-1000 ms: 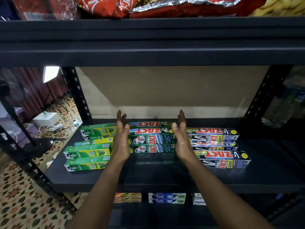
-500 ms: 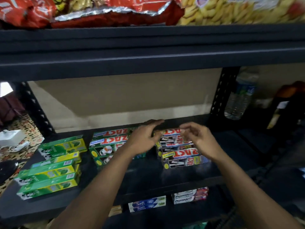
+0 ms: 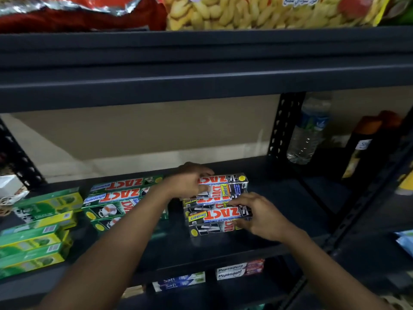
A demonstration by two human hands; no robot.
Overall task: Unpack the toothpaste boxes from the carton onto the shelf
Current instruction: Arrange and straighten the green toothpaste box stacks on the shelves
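- Head view: the black toothpaste boxes (image 3: 218, 204) lie stacked flat on the shelf (image 3: 290, 209), at about 6 o'clock from the middle of the frame, with both hands on them.
- The left hand (image 3: 190, 182) sits at the stack's 11 o'clock corner, fingers curled over the left end of the far top box and gripping it.
- The right hand (image 3: 261, 217) is at the stack's 4 o'clock side, thumb and curled fingers pinching the right end of the near top box.
- A second ago both hands stood edge-on with straight fingers pressed together, one at each end of the green toothpaste boxes (image 3: 120, 198), which now lie untouched at the black stack's 9 o'clock. Half a second ago the hands were already reaching across to the black stack.
- The black stack looks uneven, its boxes skewed against one another, so the hands seem to be squaring it up as they did the green pile.
- That suggests this batch is already out on the shelf and only being tidied. The carton is out of view, so how many boxes remain cannot be told.
- Further out at 9 o'clock lie yellow-green boxes (image 3: 38, 231). A water bottle (image 3: 310, 133) stands at 2 o'clock beyond the upright, and snack bags (image 3: 257, 12) fill the tier above at 12 o'clock.
- More toothpaste packs (image 3: 239, 269) show on the tier below, at 6 o'clock.
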